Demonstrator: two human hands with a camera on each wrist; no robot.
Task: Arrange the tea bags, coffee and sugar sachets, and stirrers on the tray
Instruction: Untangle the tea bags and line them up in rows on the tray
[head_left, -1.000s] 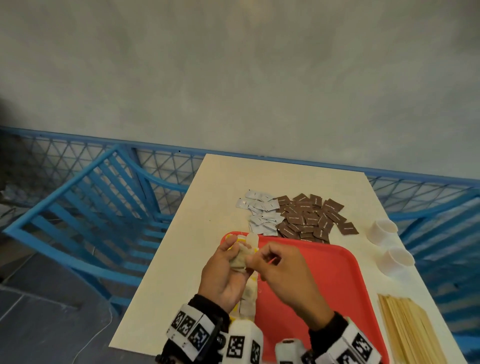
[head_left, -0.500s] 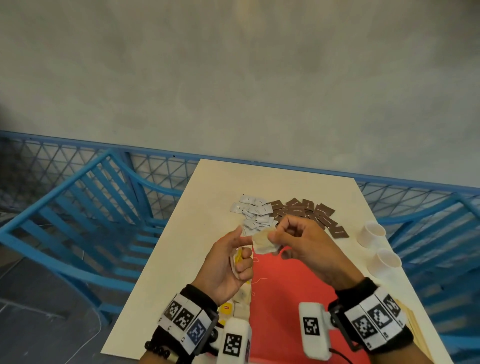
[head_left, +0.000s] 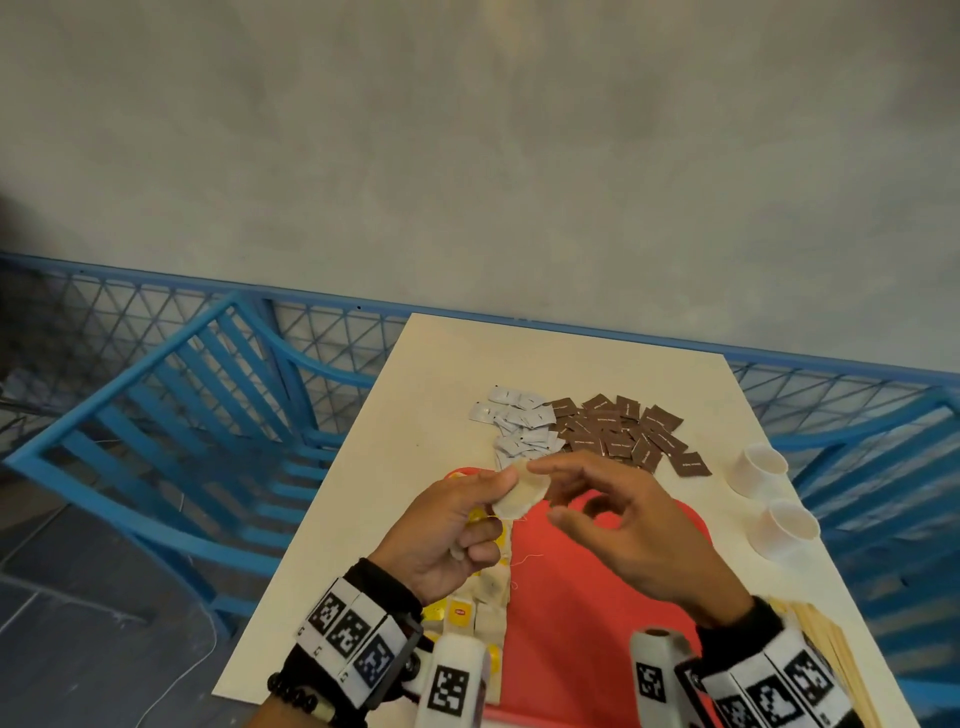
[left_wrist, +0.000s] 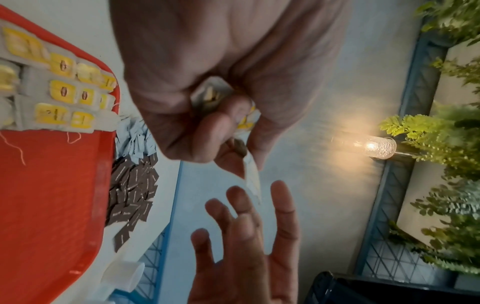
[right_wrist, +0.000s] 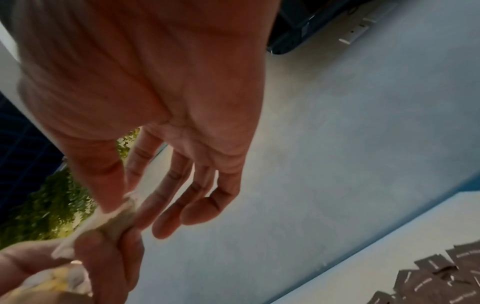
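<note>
The tea-bag step looks in hand. Over the red tray, the left hand pinches 1 tea bag and clutches more; the right hand, fingers spread, touches it, likely to take and lay it beside the row of tea bags. Sachets wait on the surface beyond.
</note>
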